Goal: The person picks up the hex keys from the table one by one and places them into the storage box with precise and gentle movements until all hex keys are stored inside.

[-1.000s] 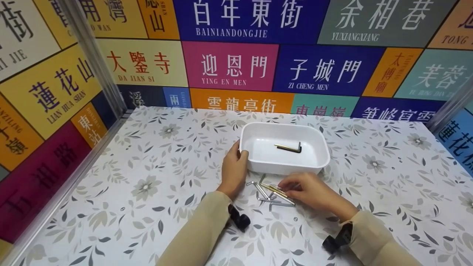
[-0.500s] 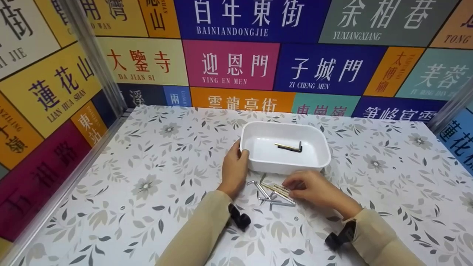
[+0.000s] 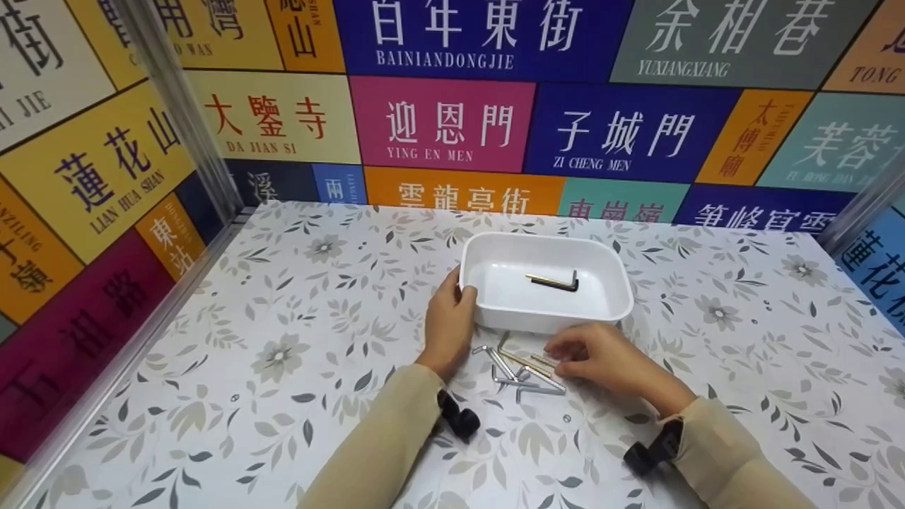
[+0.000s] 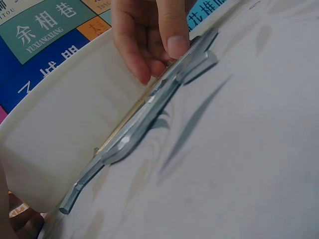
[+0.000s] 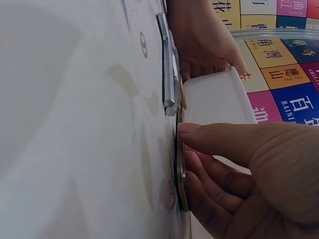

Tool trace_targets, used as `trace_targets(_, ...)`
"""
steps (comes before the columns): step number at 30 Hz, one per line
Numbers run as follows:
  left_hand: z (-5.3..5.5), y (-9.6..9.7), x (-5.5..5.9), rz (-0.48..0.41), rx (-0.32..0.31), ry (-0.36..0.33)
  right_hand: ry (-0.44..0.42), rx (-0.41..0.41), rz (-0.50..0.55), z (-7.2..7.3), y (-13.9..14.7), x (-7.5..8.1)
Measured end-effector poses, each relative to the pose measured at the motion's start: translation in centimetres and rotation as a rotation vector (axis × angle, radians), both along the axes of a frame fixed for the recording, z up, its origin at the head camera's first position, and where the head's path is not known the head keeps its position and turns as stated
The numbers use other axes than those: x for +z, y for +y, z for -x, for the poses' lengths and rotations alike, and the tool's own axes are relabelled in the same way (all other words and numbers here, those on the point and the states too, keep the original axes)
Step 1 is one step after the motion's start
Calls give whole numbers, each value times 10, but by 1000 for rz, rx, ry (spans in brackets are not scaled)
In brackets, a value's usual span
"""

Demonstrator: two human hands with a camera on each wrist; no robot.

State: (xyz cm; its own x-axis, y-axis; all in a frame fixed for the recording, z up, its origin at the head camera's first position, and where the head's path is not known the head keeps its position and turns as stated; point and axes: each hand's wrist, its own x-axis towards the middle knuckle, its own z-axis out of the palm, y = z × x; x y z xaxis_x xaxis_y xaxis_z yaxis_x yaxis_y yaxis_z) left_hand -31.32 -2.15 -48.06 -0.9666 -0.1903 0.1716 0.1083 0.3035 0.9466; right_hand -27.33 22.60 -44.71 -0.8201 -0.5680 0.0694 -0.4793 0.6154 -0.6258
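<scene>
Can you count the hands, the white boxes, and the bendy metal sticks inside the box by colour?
Hands, left hand and right hand: 2
White box: 1
Gold bendy stick inside: 1
Black bendy stick inside: 1
Total: 5

Head view bright, even; wrist views dimmer, greyer, softer; glints on hex keys (image 4: pixel 153 109).

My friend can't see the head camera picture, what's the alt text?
A left hand grips a white tub holding a black hex key and a gold hex key; the right hand touches loose gold hex keys beside silver hex keys on a flowery table. Behind are colourful Chinese signs.
</scene>
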Motion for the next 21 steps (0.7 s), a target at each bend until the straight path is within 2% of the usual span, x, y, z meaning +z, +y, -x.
trace_targets(21,-1,0,2,13,6,-10,45,-8,3,0,-3,-5)
